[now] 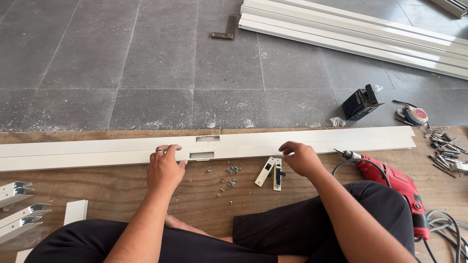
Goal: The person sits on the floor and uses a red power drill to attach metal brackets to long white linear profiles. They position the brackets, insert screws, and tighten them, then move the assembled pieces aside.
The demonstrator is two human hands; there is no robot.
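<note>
A long white metal profile [341, 141] lies across a wooden board [195, 195], with two rectangular cut-outs near its middle [204, 147]. My left hand [165, 168], a ring on one finger, rests on the profile's near edge just left of the cut-outs. My right hand [301, 158] hovers at the near edge further right, fingers pinched; what they hold is too small to tell. Just left of it lie a white lock plate [265, 171] and a lock piece with a black lever [278, 174]. Several small screws [230, 178] are scattered between my hands.
A red power drill [397, 187] with its grey cable [446, 229] lies at the right. Loose fittings [446, 151], a tape measure [413, 116] and a small black box [360, 102] sit beyond. More white profiles [351, 31] and a try square [225, 29] lie on the tiled floor. Short offcuts [19, 209] lie at left.
</note>
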